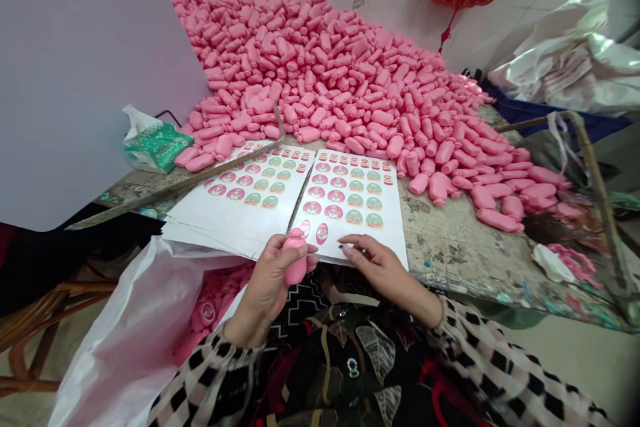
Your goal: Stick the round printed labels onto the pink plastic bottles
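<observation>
My left hand (274,268) is closed around a small pink bottle (296,267), its narrow neck pointing up, just over the near edge of the sticker sheets. Over the lower part of the right sticker sheet (390,233) hovers my right hand (376,265). Its thumb and index finger come close together, with a tiny dark tip between them that I cannot make out. Pink oval stickers (321,233) lie between my hands. Farther up that sheet are rows of pink and green stickers. A second stack of sticker sheets (200,217) lies to the left.
A large heap of pink bottles (310,67) covers the table's back. A bent metal bar (175,183) crosses the left sheets. A green tissue pack (157,147) stands left. Below the table edge, a white sack (125,320) holds pink bottles. A metal frame (595,180) stands right.
</observation>
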A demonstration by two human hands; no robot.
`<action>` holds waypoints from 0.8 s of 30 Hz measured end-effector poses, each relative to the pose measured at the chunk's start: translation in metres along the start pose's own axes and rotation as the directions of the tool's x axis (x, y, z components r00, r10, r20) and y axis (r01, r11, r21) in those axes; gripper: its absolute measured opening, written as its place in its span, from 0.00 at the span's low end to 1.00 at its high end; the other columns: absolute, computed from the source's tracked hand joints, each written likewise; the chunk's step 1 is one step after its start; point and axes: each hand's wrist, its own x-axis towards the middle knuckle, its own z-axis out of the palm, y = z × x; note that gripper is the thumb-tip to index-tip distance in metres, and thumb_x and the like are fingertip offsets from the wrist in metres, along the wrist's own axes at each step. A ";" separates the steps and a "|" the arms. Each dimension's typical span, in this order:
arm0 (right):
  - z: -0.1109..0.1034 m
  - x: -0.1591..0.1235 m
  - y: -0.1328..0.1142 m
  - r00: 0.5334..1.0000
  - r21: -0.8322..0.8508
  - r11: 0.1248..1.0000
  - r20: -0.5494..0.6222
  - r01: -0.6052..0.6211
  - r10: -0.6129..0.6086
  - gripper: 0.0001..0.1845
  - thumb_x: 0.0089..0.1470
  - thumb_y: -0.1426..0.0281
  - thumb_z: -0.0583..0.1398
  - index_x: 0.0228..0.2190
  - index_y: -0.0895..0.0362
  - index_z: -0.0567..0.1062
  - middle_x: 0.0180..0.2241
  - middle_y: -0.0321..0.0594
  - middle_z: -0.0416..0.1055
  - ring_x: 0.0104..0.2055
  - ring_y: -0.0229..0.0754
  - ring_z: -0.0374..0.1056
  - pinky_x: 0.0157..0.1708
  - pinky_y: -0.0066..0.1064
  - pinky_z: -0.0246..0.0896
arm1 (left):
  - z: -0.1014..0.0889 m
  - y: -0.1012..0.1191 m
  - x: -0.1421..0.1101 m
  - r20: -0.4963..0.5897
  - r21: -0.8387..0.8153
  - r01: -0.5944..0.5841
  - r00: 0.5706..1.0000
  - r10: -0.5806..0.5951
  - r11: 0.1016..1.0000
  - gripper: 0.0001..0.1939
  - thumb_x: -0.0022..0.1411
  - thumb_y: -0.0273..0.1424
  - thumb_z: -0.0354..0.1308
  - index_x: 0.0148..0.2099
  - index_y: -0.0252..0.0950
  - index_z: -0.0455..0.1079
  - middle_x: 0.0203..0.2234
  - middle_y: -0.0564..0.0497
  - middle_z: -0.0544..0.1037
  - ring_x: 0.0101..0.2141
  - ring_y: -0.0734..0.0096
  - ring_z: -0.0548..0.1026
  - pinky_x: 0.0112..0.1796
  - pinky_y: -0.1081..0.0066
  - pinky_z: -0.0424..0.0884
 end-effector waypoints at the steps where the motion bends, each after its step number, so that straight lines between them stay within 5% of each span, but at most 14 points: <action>1: -0.004 0.005 0.004 1.000 -0.082 0.996 -0.016 0.021 -0.023 0.15 0.56 0.59 0.53 0.41 0.50 0.73 0.36 0.38 0.69 0.37 0.40 0.65 0.38 0.32 0.59 | -0.003 0.002 0.001 -0.010 0.084 -0.007 1.000 0.007 0.996 0.22 0.46 0.30 0.65 0.44 0.36 0.63 0.26 0.55 0.74 0.24 0.75 0.73 0.31 0.70 0.69; 3: -0.008 0.015 0.008 0.997 -0.241 0.968 -0.034 0.065 -0.075 0.14 0.58 0.62 0.51 0.36 0.51 0.75 0.35 0.38 0.70 0.39 0.41 0.64 0.40 0.33 0.57 | -0.007 0.003 0.002 -0.006 0.297 -0.047 0.999 0.051 0.954 0.22 0.46 0.31 0.64 0.45 0.36 0.65 0.24 0.57 0.72 0.22 0.78 0.70 0.29 0.74 0.67; 5: -0.007 0.025 0.008 0.993 -0.377 0.922 -0.034 0.090 -0.111 0.13 0.58 0.64 0.51 0.36 0.52 0.74 0.34 0.38 0.70 0.40 0.41 0.64 0.41 0.32 0.55 | -0.007 0.002 0.003 0.035 0.561 -0.156 0.986 0.165 0.813 0.15 0.49 0.33 0.62 0.40 0.36 0.68 0.25 0.56 0.72 0.26 0.76 0.70 0.31 0.73 0.66; 9: 0.004 0.042 0.001 0.988 -0.560 0.826 -0.077 0.067 -0.132 0.11 0.59 0.65 0.51 0.36 0.54 0.73 0.36 0.39 0.70 0.40 0.40 0.64 0.39 0.29 0.53 | -0.004 -0.007 0.004 0.330 0.872 -0.423 0.880 0.342 0.245 0.08 0.59 0.33 0.52 0.38 0.37 0.69 0.37 0.50 0.73 0.39 0.67 0.72 0.41 0.67 0.67; 13: 0.015 0.050 -0.002 0.985 -0.674 0.738 -0.105 0.030 -0.136 0.12 0.60 0.65 0.50 0.37 0.53 0.71 0.36 0.38 0.69 0.38 0.39 0.65 0.33 0.29 0.52 | -0.002 -0.020 0.006 0.505 0.863 -0.489 0.832 0.232 -0.124 0.21 0.61 0.31 0.51 0.56 0.43 0.61 0.60 0.43 0.56 0.51 0.60 0.67 0.47 0.62 0.66; 16: 0.019 0.052 -0.003 0.985 -0.724 0.690 -0.111 0.011 -0.132 0.12 0.61 0.64 0.48 0.37 0.53 0.70 0.36 0.37 0.68 0.35 0.38 0.65 0.30 0.29 0.50 | -0.002 -0.026 0.008 0.491 0.862 -0.451 0.856 0.162 -0.231 0.26 0.58 0.31 0.54 0.59 0.45 0.58 0.64 0.41 0.44 0.51 0.56 0.68 0.45 0.62 0.68; 24: 0.018 0.052 -0.007 0.991 -0.777 0.629 -0.061 0.028 -0.120 0.15 0.62 0.63 0.47 0.38 0.52 0.71 0.36 0.38 0.66 0.36 0.38 0.64 0.29 0.29 0.49 | -0.007 -0.035 0.009 0.497 0.850 -0.439 0.852 0.166 -0.292 0.24 0.63 0.31 0.48 0.61 0.48 0.55 0.65 0.42 0.41 0.51 0.57 0.69 0.44 0.63 0.69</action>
